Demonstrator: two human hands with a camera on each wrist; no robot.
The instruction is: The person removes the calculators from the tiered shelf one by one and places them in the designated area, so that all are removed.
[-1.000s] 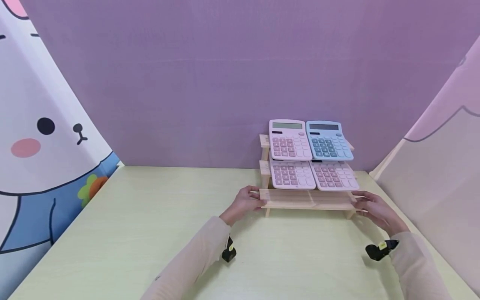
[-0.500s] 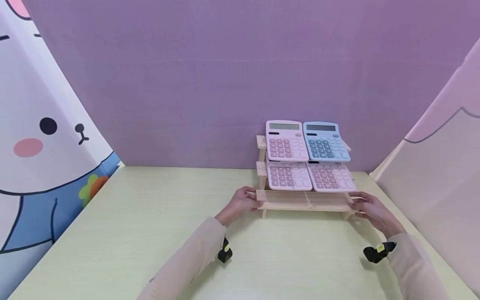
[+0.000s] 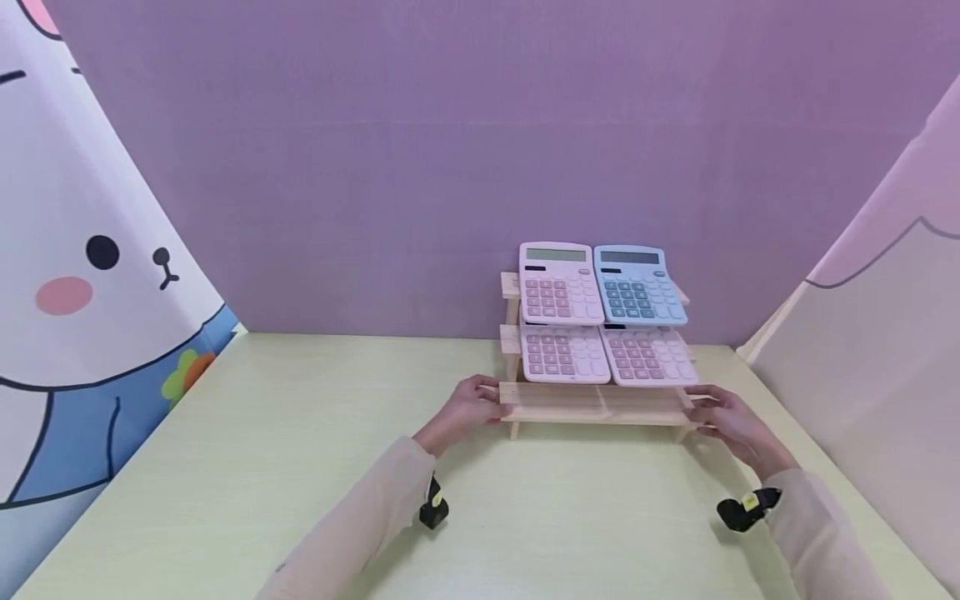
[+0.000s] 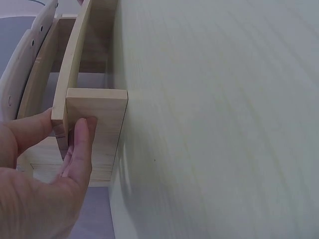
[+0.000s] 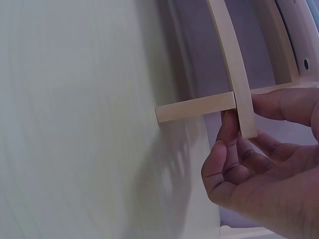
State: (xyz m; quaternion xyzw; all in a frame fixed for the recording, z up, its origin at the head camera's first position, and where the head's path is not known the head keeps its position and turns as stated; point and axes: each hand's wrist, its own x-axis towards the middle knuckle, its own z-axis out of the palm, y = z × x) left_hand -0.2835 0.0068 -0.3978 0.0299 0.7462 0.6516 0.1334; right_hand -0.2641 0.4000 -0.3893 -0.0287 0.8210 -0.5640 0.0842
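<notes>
Pale wood forms the tiered rack (image 3: 592, 414), right of centre in the head view, on the surface (image 3: 337, 408) before a purple backdrop (image 3: 360, 183). I have its lowest shelf (image 3: 551, 396) by both ends: the left hand (image 3: 461, 410) pinches one, the right hand (image 3: 733, 423) grips the other, each with one digit above the board and fingers beneath. A pink calculator (image 3: 561, 287) and a blue calculator (image 3: 639, 287) lean at the top, with two more pink calculators (image 3: 564, 354) below them. I see nothing fastening these, so I judge any shift wants both ends moved evenly and slowly, the rack level and low; a tug from one side could skew it and send calculators sliding. Whether every foot (image 3: 514, 431) bears weight, I cannot tell.
</notes>
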